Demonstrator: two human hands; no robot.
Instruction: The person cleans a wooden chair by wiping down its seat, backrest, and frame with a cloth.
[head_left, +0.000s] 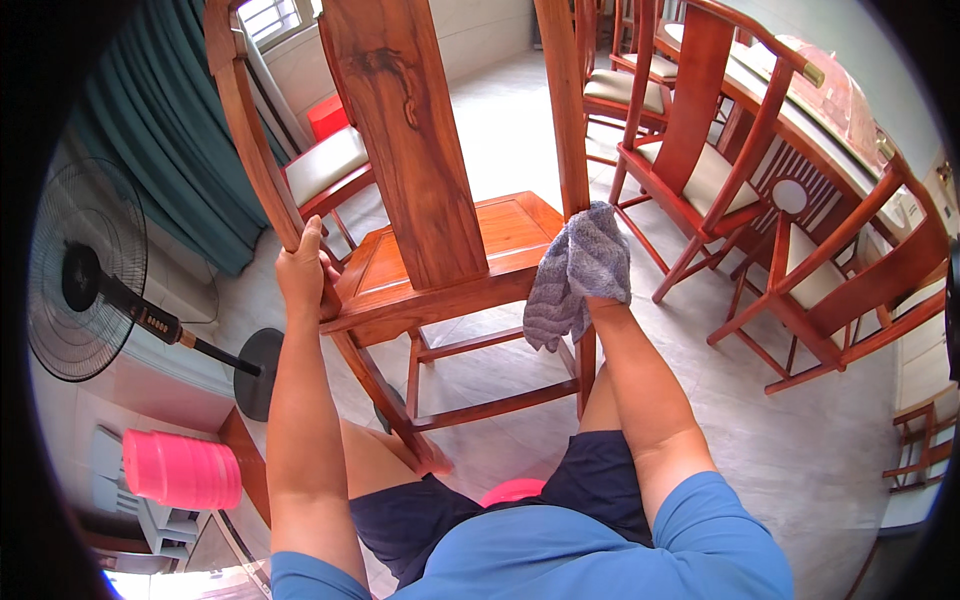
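A polished wooden chair stands before me with its back turned towards me. Its broad grained back splat rises from the rear of the wooden seat. My left hand grips the left back post low down, just above the seat. A grey cloth is wrapped over my right hand, so its fingers are hidden. Through the cloth, that hand is around the foot of the right back post, where it meets the seat frame.
A pedestal fan stands at left near a teal curtain. Pink stacked plastic stools are at lower left. Several red wooden chairs with pale cushions line a long table at right. Another cushioned chair stands beyond mine.
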